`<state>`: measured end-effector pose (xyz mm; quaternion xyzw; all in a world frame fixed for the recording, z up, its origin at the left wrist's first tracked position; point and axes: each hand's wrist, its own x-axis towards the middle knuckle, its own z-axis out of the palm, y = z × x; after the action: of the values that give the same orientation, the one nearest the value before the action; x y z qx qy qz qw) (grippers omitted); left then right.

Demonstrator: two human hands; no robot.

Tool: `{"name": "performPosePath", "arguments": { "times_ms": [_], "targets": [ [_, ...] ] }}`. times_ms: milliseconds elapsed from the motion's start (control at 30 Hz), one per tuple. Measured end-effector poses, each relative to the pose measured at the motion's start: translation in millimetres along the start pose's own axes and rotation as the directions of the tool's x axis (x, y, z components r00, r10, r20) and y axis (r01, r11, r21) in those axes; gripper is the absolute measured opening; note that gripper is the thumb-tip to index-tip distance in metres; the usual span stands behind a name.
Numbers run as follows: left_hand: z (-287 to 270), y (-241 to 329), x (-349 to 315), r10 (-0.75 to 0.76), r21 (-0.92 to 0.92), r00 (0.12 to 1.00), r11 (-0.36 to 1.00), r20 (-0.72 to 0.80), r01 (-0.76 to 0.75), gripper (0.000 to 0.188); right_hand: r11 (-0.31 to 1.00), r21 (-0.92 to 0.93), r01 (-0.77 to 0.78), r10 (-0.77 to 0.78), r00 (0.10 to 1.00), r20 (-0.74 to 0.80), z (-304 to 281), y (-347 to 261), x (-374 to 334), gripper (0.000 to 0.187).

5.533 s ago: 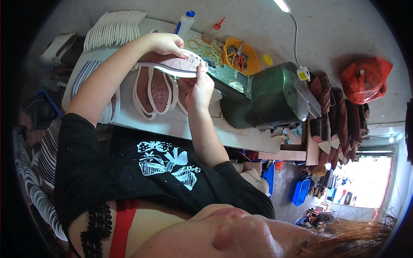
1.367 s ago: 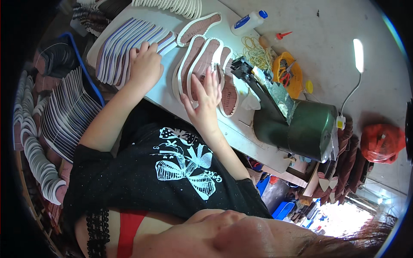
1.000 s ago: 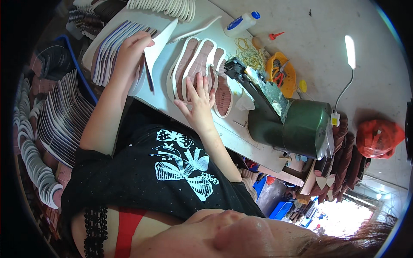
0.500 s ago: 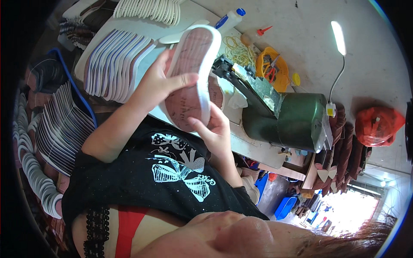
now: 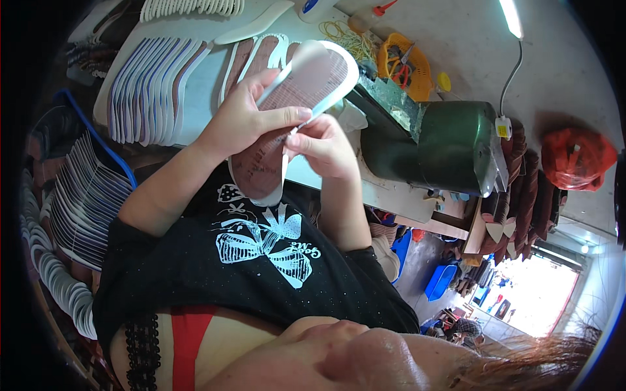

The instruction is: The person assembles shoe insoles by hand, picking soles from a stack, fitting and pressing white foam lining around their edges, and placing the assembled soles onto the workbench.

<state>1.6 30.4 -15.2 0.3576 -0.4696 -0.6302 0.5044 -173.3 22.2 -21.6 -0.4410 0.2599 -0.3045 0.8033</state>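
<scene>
A long shoe insole [image 5: 293,88] with a brown woven-look face and a white edge is held slantwise above the worktable, its upper end leaning right. My left hand [image 5: 244,120] grips it around its left side, thumb pressed across the middle. On the opposite edge, at the narrow waist, my right hand [image 5: 326,146] pinches the white rim between thumb and fingers. Both thumb tips nearly meet there. Behind the held piece, more brown insoles with white edging [image 5: 261,51] lie on the table, partly covered by my left hand and the insole.
A row of white-edged soles [image 5: 153,88] stands on the table at left. Beside it, a blue-rimmed crate [image 5: 107,140] holds more. A dark green machine [image 5: 456,146] stands at right. Behind it is a yellow basket [image 5: 414,72] with tools. A lamp [image 5: 512,16] hangs above.
My right hand has moved from the insole's lower part up to its waist. The insole's upper end has swung right. The view has shifted, revealing the insoles on the table behind.
</scene>
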Motion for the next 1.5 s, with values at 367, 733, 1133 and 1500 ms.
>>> {"name": "performPosePath", "arguments": {
  "times_ms": [367, 733, 1133, 1500],
  "targets": [
    [4.9, -2.1, -2.1, 0.08, 0.103, 0.997, 0.992, -0.017, -0.078, 0.051, 0.966, -0.252, -0.05, 0.03, 0.996, -0.082, 8.2, -13.0, -13.1, 0.016],
    [-2.7, 2.8, 72.5, 0.083, 0.24, 0.991, 0.969, -0.104, -0.056, 0.041, 0.97, -0.191, 0.152, -0.206, 0.929, -0.306, 4.7, 5.6, -9.8, 0.019],
    [13.5, -25.2, 142.3, 0.242, 0.806, 0.948, 0.591, -0.205, 0.023, 0.047, 0.956, -0.031, 0.292, -0.266, 0.817, -0.511, -27.4, -8.8, -8.8, 0.023],
    [-3.9, -21.4, 176.8, 0.024, 0.787, 0.965, 0.584, -0.262, 0.199, 0.061, 0.951, 0.125, 0.284, -0.19, 0.85, -0.492, -18.8, 4.8, 7.8, 0.026]
  ]
}}
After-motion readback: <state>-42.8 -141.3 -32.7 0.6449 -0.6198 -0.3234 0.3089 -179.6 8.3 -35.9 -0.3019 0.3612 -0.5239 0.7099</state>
